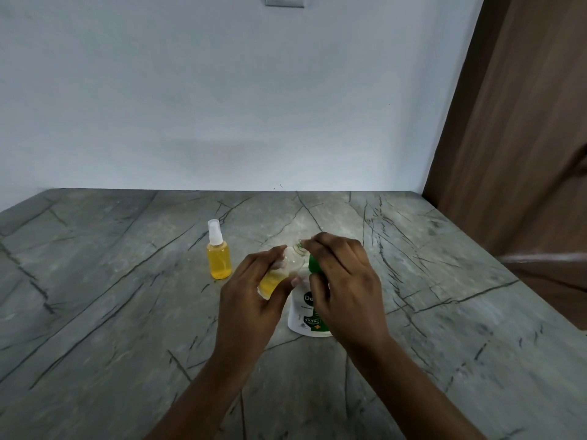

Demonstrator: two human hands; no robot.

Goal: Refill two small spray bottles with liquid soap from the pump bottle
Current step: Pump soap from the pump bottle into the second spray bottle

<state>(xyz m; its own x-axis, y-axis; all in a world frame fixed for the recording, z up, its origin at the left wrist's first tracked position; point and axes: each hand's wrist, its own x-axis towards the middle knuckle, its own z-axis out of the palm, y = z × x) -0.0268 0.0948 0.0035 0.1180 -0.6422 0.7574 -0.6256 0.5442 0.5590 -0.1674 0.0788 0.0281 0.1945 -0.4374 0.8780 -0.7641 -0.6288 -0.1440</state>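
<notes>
My left hand (251, 296) grips a small clear spray bottle (292, 262), tilted with its open neck pointing up and to the right. It has no spray cap on, and yellow liquid sits in its lower part. The white pump bottle (305, 315) with a green label stands on the counter just behind my hands. My right hand (346, 281) curves over its green pump head (313, 265), fingertips by the small bottle's neck, thumb alongside the pump. A second small spray bottle (218, 258), full of yellow liquid and capped in white, stands upright to the left.
The grey veined stone counter (127, 312) runs back to a white wall (222, 106). A brown wooden panel (524, 154) borders the counter on the right.
</notes>
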